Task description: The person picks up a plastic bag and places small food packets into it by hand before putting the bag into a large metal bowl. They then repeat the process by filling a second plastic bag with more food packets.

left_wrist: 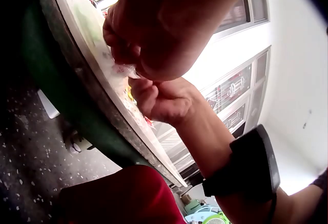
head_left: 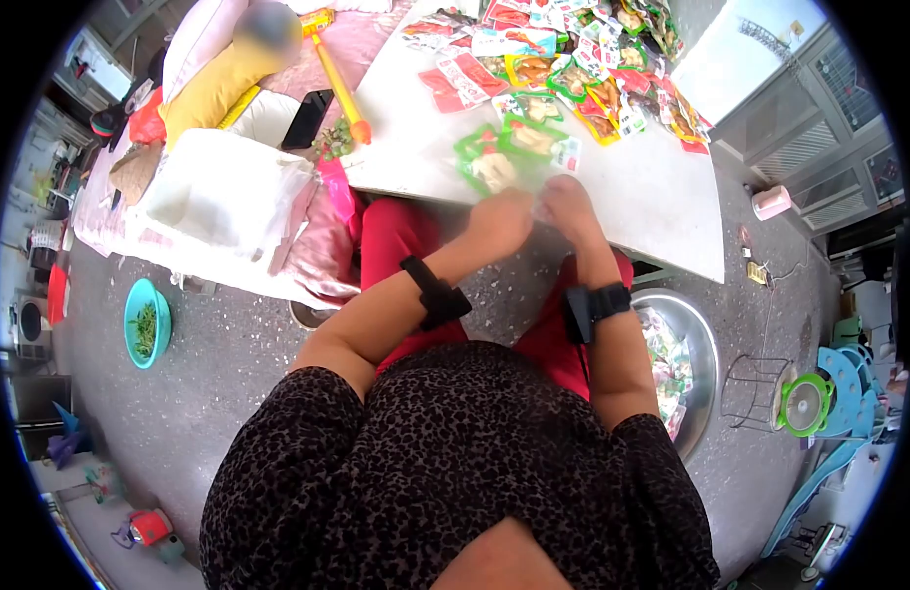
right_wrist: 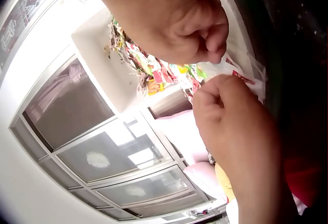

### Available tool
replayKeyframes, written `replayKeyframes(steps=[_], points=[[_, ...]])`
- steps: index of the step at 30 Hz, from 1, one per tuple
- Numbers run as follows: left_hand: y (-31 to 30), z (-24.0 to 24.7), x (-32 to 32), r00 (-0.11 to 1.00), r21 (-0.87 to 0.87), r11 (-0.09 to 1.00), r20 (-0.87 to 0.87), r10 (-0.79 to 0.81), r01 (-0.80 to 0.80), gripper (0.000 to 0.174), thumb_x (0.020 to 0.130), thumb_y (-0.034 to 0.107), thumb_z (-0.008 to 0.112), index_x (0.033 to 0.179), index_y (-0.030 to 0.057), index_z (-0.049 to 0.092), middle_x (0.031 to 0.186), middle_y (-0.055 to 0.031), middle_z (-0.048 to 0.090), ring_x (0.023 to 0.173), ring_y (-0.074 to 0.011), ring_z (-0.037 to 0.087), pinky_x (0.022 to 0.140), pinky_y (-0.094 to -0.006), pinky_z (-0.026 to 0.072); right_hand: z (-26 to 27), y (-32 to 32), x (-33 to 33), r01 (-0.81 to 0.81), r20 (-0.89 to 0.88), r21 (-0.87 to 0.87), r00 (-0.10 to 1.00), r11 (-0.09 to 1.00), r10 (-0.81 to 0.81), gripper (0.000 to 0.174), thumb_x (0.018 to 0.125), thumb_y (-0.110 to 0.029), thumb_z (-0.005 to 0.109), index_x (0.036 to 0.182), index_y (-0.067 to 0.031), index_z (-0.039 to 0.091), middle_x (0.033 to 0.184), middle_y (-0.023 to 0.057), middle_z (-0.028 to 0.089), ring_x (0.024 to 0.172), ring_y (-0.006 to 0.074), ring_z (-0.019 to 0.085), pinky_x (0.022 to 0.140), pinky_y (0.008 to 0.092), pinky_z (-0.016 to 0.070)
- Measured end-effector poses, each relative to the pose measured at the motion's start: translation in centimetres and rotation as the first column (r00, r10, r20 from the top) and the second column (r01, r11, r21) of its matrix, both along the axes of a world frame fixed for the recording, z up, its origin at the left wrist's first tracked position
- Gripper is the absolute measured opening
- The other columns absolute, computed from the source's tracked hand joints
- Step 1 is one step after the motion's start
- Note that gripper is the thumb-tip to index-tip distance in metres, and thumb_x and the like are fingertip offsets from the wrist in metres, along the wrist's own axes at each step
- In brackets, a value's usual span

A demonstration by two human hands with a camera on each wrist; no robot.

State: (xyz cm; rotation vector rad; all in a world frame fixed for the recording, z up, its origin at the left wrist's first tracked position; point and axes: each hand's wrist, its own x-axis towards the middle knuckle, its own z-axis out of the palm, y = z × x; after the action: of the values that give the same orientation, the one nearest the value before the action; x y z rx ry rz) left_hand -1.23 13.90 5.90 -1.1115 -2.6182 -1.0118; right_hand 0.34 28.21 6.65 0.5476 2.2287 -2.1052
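At the table's front edge, my left hand (head_left: 502, 218) and right hand (head_left: 571, 206) are close together, fingers curled. Between them they pinch a clear plastic packet (right_wrist: 246, 72) with red print, seen in the right wrist view; a bit of its crinkled film (left_wrist: 125, 70) shows in the left wrist view. Most of what the fingertips grip is hidden. Just beyond the hands, two green-edged clear food packets with pale contents lie on the white table: one blurred packet (head_left: 489, 167) by the left hand, another packet (head_left: 534, 138) further right.
A heap of colourful food packets (head_left: 583, 74) covers the table's far side. A metal basin (head_left: 706, 354) of packets stands on the floor at right. Left are a white lined box (head_left: 214, 187), a phone (head_left: 307, 118), a yellow stick (head_left: 337, 84) and a teal bowl (head_left: 145, 324) of greens.
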Motion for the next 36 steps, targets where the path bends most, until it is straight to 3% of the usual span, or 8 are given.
replayKeyframes(steps=[5, 11, 12, 15, 19, 25, 31, 36], points=[[-0.5, 0.4, -0.2, 1.000, -0.015, 1.000, -0.010, 0.000, -0.001, 0.011, 0.067, 0.012, 0.048, 0.074, 0.0045, 0.052, 0.078, -0.0130, 0.050, 0.076, -0.0298, 0.050, 0.062, -0.0395, 0.0404, 1.0, -1.8, -0.8, 0.050, 0.031, -0.172, 0.998, 0.984, -0.046, 0.013, 0.071, -0.003, 0.045, 0.084, -0.0008, 0.049, 0.064, 0.0051, 0.050, 0.044, 0.0116, 0.046, 0.039, 0.0215, 0.0368], [-0.8, -1.0, -1.7, 0.913, 0.029, 0.995, -0.401, -0.076, 0.095, 0.012, 0.063, 0.013, 0.051, 0.071, 0.0046, 0.053, 0.097, -0.0133, 0.048, 0.098, -0.0307, 0.041, 0.081, -0.0436, 0.0304, 2.1, 2.7, -1.4, -0.170, 0.106, 0.232, 0.983, 0.958, 0.148, 0.015, 0.068, -0.009, 0.050, 0.081, -0.0015, 0.052, 0.064, 0.0044, 0.051, 0.053, 0.0091, 0.049, 0.044, 0.0206, 0.0377], [-0.8, -1.5, -1.9, 0.931, -0.020, 0.995, -0.354, -0.096, 0.095, 0.013, 0.063, 0.014, 0.051, 0.072, 0.0045, 0.054, 0.098, -0.0136, 0.048, 0.100, -0.0306, 0.040, 0.082, -0.0437, 0.0295, 1.4, 3.7, -1.8, -0.098, 0.004, 0.292, 0.995, 0.951, 0.101, 0.019, 0.067, -0.011, 0.051, 0.082, 0.0000, 0.053, 0.069, 0.0085, 0.055, 0.060, 0.0166, 0.054, 0.049, 0.0256, 0.0417], [-0.6, -2.2, -2.4, 0.961, -0.142, 0.986, -0.247, -0.122, 0.089, 0.017, 0.063, 0.016, 0.051, 0.076, 0.0041, 0.054, 0.101, -0.0141, 0.047, 0.103, -0.0303, 0.038, 0.085, -0.0440, 0.0278, -1.7, 6.4, -5.0, 0.184, -0.291, 0.837, 0.947, 0.516, 0.135, 0.024, 0.068, -0.014, 0.052, 0.086, 0.0007, 0.052, 0.075, 0.0129, 0.057, 0.071, 0.0275, 0.056, 0.061, 0.0323, 0.0438], [-0.3, -1.9, -1.9, 0.967, -0.209, 0.977, -0.241, -0.080, 0.029, 0.021, 0.063, 0.017, 0.051, 0.079, 0.0037, 0.053, 0.099, -0.0133, 0.048, 0.101, -0.0293, 0.040, 0.083, -0.0432, 0.0298, -2.7, 5.9, -7.4, 0.201, -0.314, 0.837, 0.938, 0.509, 0.146, 0.043, 0.066, -0.024, 0.056, 0.102, -0.0030, 0.048, 0.105, 0.0147, 0.049, 0.097, 0.0278, 0.047, 0.079, 0.0375, 0.0383], [-0.4, -1.6, -1.7, 0.980, -0.223, 0.975, -0.194, -0.043, -0.002, 0.019, 0.064, 0.019, 0.050, 0.077, 0.0059, 0.054, 0.088, -0.0115, 0.053, 0.095, -0.0286, 0.044, 0.079, -0.0421, 0.0319, -2.1, 2.7, -10.4, -0.220, 0.192, 0.898, 0.975, 0.382, 0.109, 0.059, 0.064, -0.048, 0.051, 0.107, -0.0074, 0.046, 0.117, 0.0112, 0.042, 0.110, 0.0236, 0.037, 0.082, 0.0479, 0.0332], [-0.6, -1.4, -1.4, 0.972, -0.198, 0.980, -0.233, -0.029, -0.019, 0.017, 0.062, 0.018, 0.052, 0.073, 0.0060, 0.053, 0.083, -0.0099, 0.053, 0.088, -0.0256, 0.046, 0.075, -0.0396, 0.0346, -2.6, 4.0, -10.0, -0.228, 0.185, 0.915, 0.970, 0.334, 0.156, 0.060, 0.065, -0.051, 0.049, 0.106, -0.0079, 0.047, 0.106, 0.0115, 0.050, 0.100, 0.0253, 0.047, 0.081, 0.0395, 0.0377], [-0.7, -1.3, -1.0, 0.960, -0.172, 0.985, -0.280, -0.017, -0.033, 0.017, 0.062, 0.019, 0.053, 0.073, 0.0056, 0.053, 0.083, -0.0090, 0.052, 0.088, -0.0247, 0.046, 0.074, -0.0383, 0.0355, 0.0, 6.4, -8.7, -0.473, 0.469, 0.816, 0.878, 0.331, 0.099, 0.065, 0.061, -0.055, 0.049, 0.102, -0.0047, 0.050, 0.097, 0.0143, 0.055, 0.091, 0.0273, 0.052, 0.076, 0.0356, 0.0406]])
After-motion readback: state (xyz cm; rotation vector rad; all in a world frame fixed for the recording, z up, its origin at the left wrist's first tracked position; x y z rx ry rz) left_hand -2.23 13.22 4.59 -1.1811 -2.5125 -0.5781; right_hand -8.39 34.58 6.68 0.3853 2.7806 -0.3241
